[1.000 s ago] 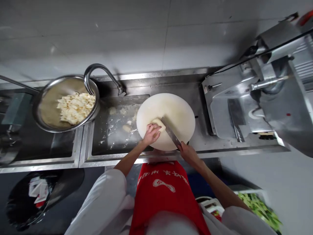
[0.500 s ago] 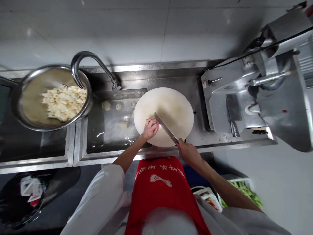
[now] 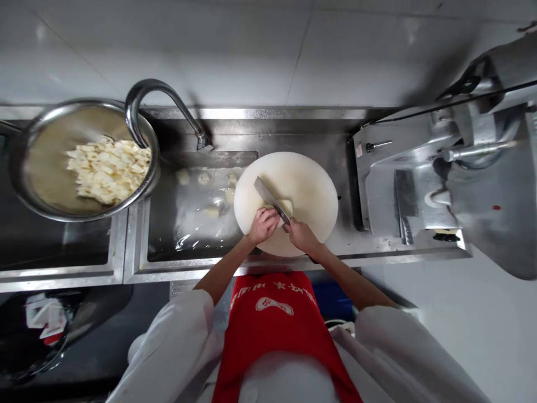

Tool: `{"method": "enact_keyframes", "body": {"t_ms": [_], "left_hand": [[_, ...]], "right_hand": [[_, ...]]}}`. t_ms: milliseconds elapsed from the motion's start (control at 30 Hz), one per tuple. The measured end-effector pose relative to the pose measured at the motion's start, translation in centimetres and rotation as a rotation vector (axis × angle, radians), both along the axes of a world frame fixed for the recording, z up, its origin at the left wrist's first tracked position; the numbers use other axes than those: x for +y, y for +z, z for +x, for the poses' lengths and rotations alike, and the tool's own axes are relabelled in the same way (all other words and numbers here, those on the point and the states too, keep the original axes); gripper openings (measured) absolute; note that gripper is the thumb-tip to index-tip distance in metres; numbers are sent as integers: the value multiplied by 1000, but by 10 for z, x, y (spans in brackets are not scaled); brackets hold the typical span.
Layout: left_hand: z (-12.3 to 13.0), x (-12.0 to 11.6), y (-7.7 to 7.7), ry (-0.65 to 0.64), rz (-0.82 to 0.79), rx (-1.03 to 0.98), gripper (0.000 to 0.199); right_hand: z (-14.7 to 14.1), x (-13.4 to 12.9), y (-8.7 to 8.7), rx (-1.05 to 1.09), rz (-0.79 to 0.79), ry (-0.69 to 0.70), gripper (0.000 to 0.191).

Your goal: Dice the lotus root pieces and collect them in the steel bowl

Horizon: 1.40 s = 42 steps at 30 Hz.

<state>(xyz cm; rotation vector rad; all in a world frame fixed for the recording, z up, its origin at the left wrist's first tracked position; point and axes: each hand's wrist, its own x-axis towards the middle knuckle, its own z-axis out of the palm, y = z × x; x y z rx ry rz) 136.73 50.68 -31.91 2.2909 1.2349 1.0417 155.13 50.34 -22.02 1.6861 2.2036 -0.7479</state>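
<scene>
My right hand (image 3: 302, 235) is closed round the handle of a kitchen knife (image 3: 267, 193), whose blade slants up and to the left across the round white cutting board (image 3: 310, 173). A pale piece of lotus root (image 3: 287, 206) shows on the blade's right side. My left hand (image 3: 264, 225) lies against the blade's left side with its fingers curled and pressed down on the lotus root; the part beneath the fingers is hidden. Several more pale lotus root pieces (image 3: 203, 178) lie in the water of the sink (image 3: 161, 240) left of the board.
A large steel bowl (image 3: 31, 196) of cut pale pieces (image 3: 109, 170) stands at the left, below a curved faucet (image 3: 163, 87). To the right is a metal slicing machine (image 3: 377, 173) with a cleaver (image 3: 405, 196) lying on it. A blue container (image 3: 333, 299) sits below the counter's edge.
My right hand and the knife have moved left and away from me, closer to my left hand. The lotus root now shows right of the blade. The view has shifted slightly.
</scene>
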Motion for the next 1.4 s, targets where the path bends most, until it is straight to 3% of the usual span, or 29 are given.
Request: {"method": "enact_keyframes", "body": {"t_ms": [100, 233, 467, 733, 833, 967, 1067, 1133, 1267, 1400], "left_hand": [[7, 8, 6, -66, -26, 16, 28], [16, 20, 3, -77, -70, 26, 24], [17, 19, -8, -94, -69, 39, 28], [13, 18, -5, -99, -54, 63, 30], [18, 19, 7, -40, -33, 59, 28], [53, 40, 30, 128, -47, 72, 27], [78, 63, 37, 66, -110, 101, 28], [81, 71, 35, -13, -142, 82, 28], [61, 66, 28, -107, -150, 58, 29], [52, 60, 27, -177, -145, 119, 30]], "right_hand": [[21, 8, -6, -46, 37, -23, 33], [41, -8, 6, -192, 25, -99, 31], [25, -51, 42, -133, -56, -122, 30], [-11, 3, 12, -20, 10, -133, 32], [18, 12, 19, -32, 81, -129, 36], [87, 8, 33, -190, 167, -221, 39], [117, -9, 29, -297, 103, -217, 36], [121, -27, 21, -310, 37, -190, 34], [112, -60, 12, -263, -33, -141, 32], [105, -72, 28, -228, 0, -147, 30]]}}
